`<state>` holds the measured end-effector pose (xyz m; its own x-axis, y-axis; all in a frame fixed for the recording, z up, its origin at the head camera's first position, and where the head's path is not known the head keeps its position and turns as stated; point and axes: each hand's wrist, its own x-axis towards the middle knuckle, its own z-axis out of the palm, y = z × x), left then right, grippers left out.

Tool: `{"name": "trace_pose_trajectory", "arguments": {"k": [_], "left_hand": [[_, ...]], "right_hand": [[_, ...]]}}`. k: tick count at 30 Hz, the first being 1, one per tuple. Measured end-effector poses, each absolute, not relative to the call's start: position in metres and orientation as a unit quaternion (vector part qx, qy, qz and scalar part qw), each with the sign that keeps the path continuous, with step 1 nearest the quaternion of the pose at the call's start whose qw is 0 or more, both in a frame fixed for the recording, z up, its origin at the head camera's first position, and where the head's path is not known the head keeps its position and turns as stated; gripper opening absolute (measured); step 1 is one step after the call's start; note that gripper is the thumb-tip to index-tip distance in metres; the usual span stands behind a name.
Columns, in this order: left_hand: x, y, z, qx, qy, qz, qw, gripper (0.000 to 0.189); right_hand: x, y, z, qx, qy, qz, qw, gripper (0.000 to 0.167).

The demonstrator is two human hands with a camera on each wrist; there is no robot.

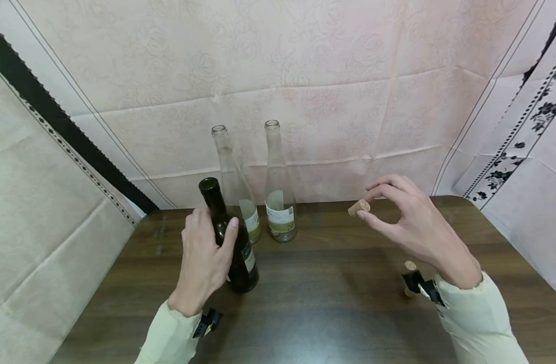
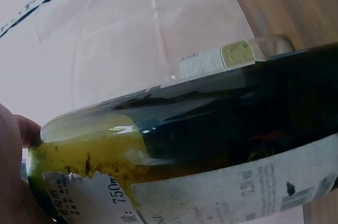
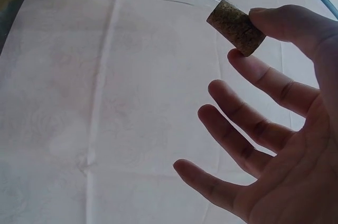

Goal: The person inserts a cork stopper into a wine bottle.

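Note:
My left hand (image 1: 205,258) grips the dark green wine bottle (image 1: 242,263) around its shoulder, thumb on the near right side. The bottle leans slightly, its mouth uncovered and toward the upper left. Large in the left wrist view, the same bottle (image 2: 185,129) shows pale, partly torn labels. Over the right part of the table, my right hand (image 1: 410,222) pinches a cork (image 1: 359,207) between thumb and index finger. From the right wrist, that cork (image 3: 235,28) appears at the fingertips, with the other fingers spread apart.
Two clear glass bottles, one (image 1: 234,169) behind the dark bottle and another (image 1: 280,217) to its right, stand at the table's back edge. Another cork (image 1: 410,265) stands by my right wrist, partly covered by the wrist strap. A pale patterned cloth (image 1: 305,91) hangs behind the brown table (image 1: 314,303).

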<state>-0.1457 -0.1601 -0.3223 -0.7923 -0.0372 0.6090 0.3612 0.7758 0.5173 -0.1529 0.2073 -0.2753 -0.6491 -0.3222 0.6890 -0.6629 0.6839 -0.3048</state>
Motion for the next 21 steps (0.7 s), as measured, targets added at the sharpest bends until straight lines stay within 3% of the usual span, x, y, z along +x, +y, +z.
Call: {"name": "trace_pose_trajectory", "arguments": {"k": [21], "left_hand": [[-0.139,-0.114,-0.320,-0.136,-0.891,-0.329,0.282,0.050]], "right_hand": [[-0.149,0.189,-0.262,0.299,-0.838,0.318,0.327,0.025]]}}
